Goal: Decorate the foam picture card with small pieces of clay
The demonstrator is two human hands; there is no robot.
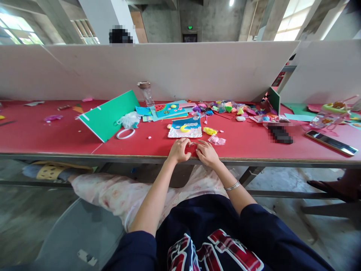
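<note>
My left hand (179, 150) and my right hand (208, 153) rest close together at the table's front edge, fingers curled inward. Between the fingertips shows a small pale bit (193, 143), too small to name. Just beyond them lies a craft card (184, 132), blue above and white and bumpy below, with a yellow crescent of clay (185, 128) on it. To its right sit a packet of yellow clay (210, 131) and, nearest my right hand, a clear packet of pink clay (217, 140).
A green board (109, 114) leans at the left beside a white ring (125, 134) and a plastic bag (130, 119). Behind stand a clear bottle (146, 94) and a pale partition (175, 71). Colourful clay packets (225, 107) spread along the back; a phone (332, 143) lies at the right.
</note>
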